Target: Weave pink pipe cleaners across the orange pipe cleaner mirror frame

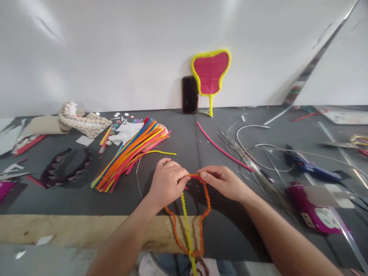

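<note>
Between my two hands hangs a frame of twisted orange pipe cleaner (207,199), with a yellow pipe cleaner stem (186,220) running down its middle. My left hand (169,180) pinches the frame's top edge between thumb and fingers. Close beside it, my right hand (221,181) pinches the same edge from the other side. A short orange and pink stretch shows between the fingertips. The frame's lower end reaches past the table's front edge. Left of my hands lies a fanned bundle of colourful pipe cleaners (129,157).
A pink fan-like piece with yellow edging (211,73) leans on the wall beside a phone (189,95). To the right lie loose wires (253,168), a blue glue gun (313,166) and a magenta power strip (313,214). A dark braided headband (66,176) lies left.
</note>
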The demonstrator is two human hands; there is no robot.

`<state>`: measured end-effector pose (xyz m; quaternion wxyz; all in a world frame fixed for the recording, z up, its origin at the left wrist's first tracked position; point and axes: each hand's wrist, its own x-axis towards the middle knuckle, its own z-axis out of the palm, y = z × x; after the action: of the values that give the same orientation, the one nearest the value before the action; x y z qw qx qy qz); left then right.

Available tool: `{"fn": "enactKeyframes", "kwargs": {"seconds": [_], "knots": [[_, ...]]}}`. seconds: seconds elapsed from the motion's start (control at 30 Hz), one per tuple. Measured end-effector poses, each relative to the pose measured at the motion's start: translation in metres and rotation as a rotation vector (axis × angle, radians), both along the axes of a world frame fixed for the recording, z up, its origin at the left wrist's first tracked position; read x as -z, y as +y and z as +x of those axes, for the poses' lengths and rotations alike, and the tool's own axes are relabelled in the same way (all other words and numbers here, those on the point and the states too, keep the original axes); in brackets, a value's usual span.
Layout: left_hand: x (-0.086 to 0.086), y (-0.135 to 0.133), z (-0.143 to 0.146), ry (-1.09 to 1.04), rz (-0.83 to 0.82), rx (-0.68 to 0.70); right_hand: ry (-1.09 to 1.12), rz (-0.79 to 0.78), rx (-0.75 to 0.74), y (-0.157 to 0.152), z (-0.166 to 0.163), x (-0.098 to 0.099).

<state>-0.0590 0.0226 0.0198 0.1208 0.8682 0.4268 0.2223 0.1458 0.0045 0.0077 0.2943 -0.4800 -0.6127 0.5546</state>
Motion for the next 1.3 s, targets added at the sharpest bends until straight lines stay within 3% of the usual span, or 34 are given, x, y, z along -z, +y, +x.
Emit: {"fn": "enactKeyframes", "kwargs": {"seconds": [0.17, 0.37, 0.47, 0.63, 0.87, 1.13, 1.3], "knots": [[0.002, -0.002, 0.002, 0.018, -0.009, 0.023, -0.152, 0.056, 0.020, -0.004, -0.007, -0.002], [0.002, -0.002, 0.003, 0.030, -0.011, 0.026, -0.359, 0.370, 0.023, -0.007, -0.013, -0.002], [0.004, -0.001, 0.004, 0.032, -0.029, 0.017, -0.377, 0.421, 0.031, -0.008, -0.014, 0.001], [0.001, 0.001, 0.003, -0.003, -0.158, -0.002, -0.319, 0.417, 0.078, -0.008, -0.013, 0.004], [-0.007, 0.011, -0.013, -0.350, -0.584, -0.135, -0.216, 0.265, 0.259, 0.001, -0.001, 0.005], [-0.006, 0.016, -0.017, -0.531, -0.691, -0.126, -0.167, 0.200, 0.358, 0.006, 0.004, 0.008], [-0.006, 0.017, -0.018, -0.464, -0.706, -0.165, -0.190, 0.221, 0.360, 0.008, 0.006, 0.008]]}}
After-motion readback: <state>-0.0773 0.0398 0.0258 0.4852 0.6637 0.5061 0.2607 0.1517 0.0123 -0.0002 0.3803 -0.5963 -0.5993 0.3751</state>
